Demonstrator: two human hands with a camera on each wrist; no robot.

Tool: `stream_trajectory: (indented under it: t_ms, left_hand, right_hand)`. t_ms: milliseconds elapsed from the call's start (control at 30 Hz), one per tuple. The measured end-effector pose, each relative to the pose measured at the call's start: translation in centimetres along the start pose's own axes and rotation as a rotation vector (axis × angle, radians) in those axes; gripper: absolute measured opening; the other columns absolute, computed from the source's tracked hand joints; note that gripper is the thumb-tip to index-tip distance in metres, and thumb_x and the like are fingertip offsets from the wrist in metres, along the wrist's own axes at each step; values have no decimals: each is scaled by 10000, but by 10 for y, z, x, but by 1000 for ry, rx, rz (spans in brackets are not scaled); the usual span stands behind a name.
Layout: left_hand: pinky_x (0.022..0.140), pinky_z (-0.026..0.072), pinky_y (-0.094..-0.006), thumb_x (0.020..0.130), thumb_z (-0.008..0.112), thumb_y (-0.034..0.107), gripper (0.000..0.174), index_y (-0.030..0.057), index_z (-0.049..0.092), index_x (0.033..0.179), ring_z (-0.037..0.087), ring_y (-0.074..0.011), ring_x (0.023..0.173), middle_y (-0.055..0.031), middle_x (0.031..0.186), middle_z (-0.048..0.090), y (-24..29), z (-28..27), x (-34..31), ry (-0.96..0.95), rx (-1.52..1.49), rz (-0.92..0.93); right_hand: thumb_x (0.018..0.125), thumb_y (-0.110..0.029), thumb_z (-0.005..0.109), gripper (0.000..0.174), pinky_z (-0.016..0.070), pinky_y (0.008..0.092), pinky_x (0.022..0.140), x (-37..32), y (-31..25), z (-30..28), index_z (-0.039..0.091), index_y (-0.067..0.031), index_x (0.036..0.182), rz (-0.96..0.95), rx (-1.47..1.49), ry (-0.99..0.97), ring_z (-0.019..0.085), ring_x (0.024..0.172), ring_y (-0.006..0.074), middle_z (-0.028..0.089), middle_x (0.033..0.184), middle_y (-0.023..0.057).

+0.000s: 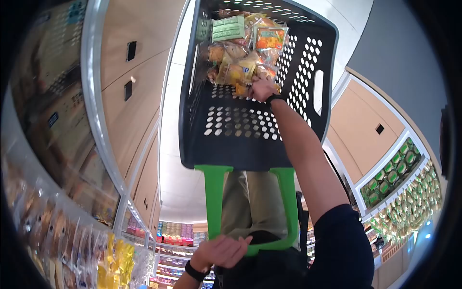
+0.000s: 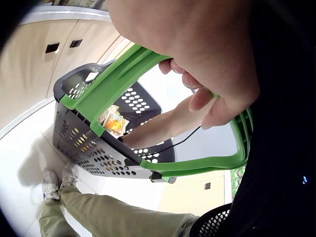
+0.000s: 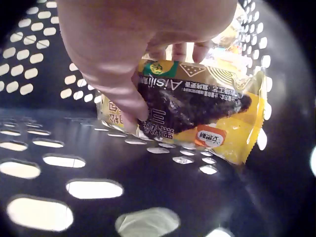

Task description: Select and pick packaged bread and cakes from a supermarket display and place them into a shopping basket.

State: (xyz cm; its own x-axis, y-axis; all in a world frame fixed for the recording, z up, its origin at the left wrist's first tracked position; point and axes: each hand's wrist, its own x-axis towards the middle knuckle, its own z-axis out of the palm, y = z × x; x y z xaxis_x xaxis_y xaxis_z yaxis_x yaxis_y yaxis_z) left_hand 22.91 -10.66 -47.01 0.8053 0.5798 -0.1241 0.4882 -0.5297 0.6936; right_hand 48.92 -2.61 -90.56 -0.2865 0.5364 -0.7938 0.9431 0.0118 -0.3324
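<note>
My right hand [image 1: 263, 89] reaches down inside the dark perforated basket [image 1: 240, 151]. In the right wrist view, the thumb and fingers of that hand [image 3: 143, 54] pinch a yellow and black food packet [image 3: 197, 106] low beside the basket wall. Several other clear-wrapped items lie at the basket's far end, among them a green-and-white packet [image 1: 228, 29] and an orange one [image 1: 270, 38]. My left hand [image 1: 224, 251] curls round the green handle [image 1: 216, 202]; the left wrist view shows that hand [image 2: 192, 49] over the handle bar [image 2: 111, 79].
Light wooden cabinets [image 1: 134, 72] and a glass-fronted case stand at the left. On the right are a shelf of green packs [image 1: 392, 168] and a wooden cabinet [image 1: 361, 120]. My legs [image 2: 123, 212] are below the basket; pale floor shows around it.
</note>
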Motion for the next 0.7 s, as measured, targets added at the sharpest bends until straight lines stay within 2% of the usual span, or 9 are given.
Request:
stream_trajectory:
  t_ms: [33,233,267,367,433,500,567,600,700]
  left_hand:
    - [514,351,-226,823,788,171,193,103,624,747,463,-73,543,45,590,411,0,-4,6,10,-3,2]
    - [556,404,-266,797,755,165,152,124,625,730,506,-123,615,32,631,463,20,-7,-4,48,14,7]
    - [567,413,-275,775,744,163,138,134,621,721,512,-134,617,30,633,472,24,-7,-5,68,-5,-4]
    - [590,432,-294,715,742,186,132,148,617,708,530,-151,624,24,639,493,33,-6,-9,107,3,-4]
    - [602,441,-302,675,752,211,150,152,617,704,541,-156,629,21,643,504,40,-7,-14,134,36,8]
    - [611,473,-338,643,776,285,213,150,649,748,585,-185,662,2,664,548,42,-13,-16,12,-32,20]
    - [627,492,-355,639,786,301,238,150,662,774,609,-202,690,-7,691,578,48,-15,-17,13,-5,14]
    - [643,512,-371,634,796,318,266,149,675,801,632,-219,717,-16,717,607,52,-17,-19,-18,-10,-10]
    - [673,536,-375,654,787,294,257,152,692,846,666,-235,776,-31,797,664,63,-26,-18,-3,12,15]
  right_hand:
    - [761,-302,741,127,297,458,1100,-9,-2,-11,804,-347,861,28,41,7,400,1312,296,565,1329,4]
    - [768,-253,706,162,380,465,1057,-75,-17,-70,804,-343,861,225,357,294,476,1258,338,614,1262,60]
    - [750,-245,723,130,422,435,1017,-65,-2,-71,801,-323,818,119,462,122,564,1145,331,639,1188,63]
    - [696,-153,779,88,516,402,742,-132,-41,-124,791,-240,708,-474,154,488,647,841,306,660,907,94]
    - [674,-124,785,129,505,407,760,-178,-76,-170,795,-230,748,-423,176,336,638,862,326,656,911,89]
    - [686,-93,790,149,505,387,774,-216,-101,-193,793,-209,781,-469,366,370,624,845,341,667,930,83]
    - [753,-105,797,94,471,382,951,-249,-124,-207,794,-186,800,-501,507,610,596,1105,335,626,1270,91]
    - [792,-109,792,49,453,361,1000,-264,-127,-214,792,-117,840,-337,894,339,568,1190,329,553,1378,167]
    - [809,-62,769,123,424,384,1035,-375,-176,-270,782,-93,928,-381,842,645,564,1155,302,526,1354,166]
